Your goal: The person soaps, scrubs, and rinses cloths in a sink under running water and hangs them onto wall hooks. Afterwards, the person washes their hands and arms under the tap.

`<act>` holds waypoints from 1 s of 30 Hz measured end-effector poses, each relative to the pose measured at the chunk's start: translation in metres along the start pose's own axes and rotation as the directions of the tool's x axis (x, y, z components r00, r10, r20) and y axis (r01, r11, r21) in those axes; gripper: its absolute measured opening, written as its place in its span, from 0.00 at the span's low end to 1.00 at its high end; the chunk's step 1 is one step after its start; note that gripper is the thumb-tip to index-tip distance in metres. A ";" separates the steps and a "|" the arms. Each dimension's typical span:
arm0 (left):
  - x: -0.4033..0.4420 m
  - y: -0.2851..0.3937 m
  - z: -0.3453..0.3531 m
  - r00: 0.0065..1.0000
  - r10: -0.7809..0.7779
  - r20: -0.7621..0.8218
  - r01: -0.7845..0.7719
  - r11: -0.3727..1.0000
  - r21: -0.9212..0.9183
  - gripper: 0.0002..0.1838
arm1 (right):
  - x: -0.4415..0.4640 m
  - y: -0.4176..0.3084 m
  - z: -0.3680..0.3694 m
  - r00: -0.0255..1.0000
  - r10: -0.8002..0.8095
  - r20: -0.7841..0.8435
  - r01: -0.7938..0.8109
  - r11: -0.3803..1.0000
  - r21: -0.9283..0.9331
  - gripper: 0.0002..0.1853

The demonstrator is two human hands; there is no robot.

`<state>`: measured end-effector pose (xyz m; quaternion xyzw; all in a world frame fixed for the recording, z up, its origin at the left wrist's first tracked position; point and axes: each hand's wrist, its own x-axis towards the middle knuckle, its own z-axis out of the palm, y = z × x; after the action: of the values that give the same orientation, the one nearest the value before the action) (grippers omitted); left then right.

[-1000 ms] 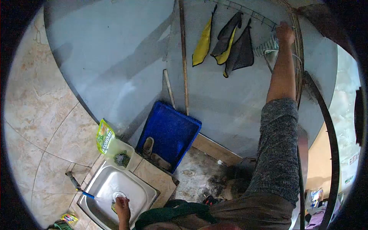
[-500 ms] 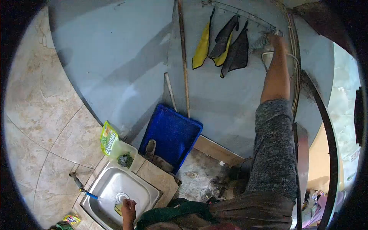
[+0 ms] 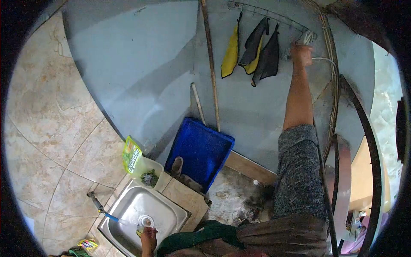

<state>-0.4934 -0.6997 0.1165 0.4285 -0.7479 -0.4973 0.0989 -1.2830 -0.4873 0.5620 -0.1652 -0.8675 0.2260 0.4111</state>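
My right hand [image 3: 302, 52] is raised at the upper right, its fingers curled round something pale and wiry that I cannot make out, just below the wire rack [image 3: 269, 16] on the wall. Yellow and grey cloths [image 3: 231, 53] hang from that rack. Low in the view, my left hand [image 3: 148, 236] is closed over the steel sink [image 3: 124, 214], with a bit of yellow-green showing beside the fingers. A tap with a blue end [image 3: 110, 217] runs water into the sink near that hand.
A plastic container [image 3: 160, 183] with a green scourer and a green pouch [image 3: 132, 156] stand at the sink's back edge. Right of them leans a blue tray [image 3: 201, 150] holding shoes. Two poles [image 3: 209, 55] lean on the wall. A dark curved frame [image 3: 374, 158] stands at right.
My right hand has come down and left from the rack, with the pale wiry thing in it. My left hand stays over the sink. The view has shifted slightly.
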 end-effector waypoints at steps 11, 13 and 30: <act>-0.009 0.022 -0.010 0.999 -0.035 -0.031 0.037 0.997 0.066 0.12 | -0.067 -0.004 -0.050 0.983 -0.185 -0.018 0.184 0.982 -0.036 0.45; -0.012 0.019 -0.010 0.995 -0.061 -0.074 0.069 0.992 0.106 0.10 | -0.121 -0.003 -0.059 0.901 -0.345 -0.262 0.335 0.939 -0.083 0.44; 0.041 -0.240 0.087 0.704 -0.502 -0.502 0.574 0.819 -0.015 0.29 | -0.686 0.147 -0.193 -0.738 -0.635 0.229 -0.087 0.426 0.901 0.13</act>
<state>-0.4380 -0.7055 -0.1357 0.7444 -0.5738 -0.3260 0.1020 -0.6994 -0.6382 0.1544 0.6477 -0.6010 0.1924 -0.4269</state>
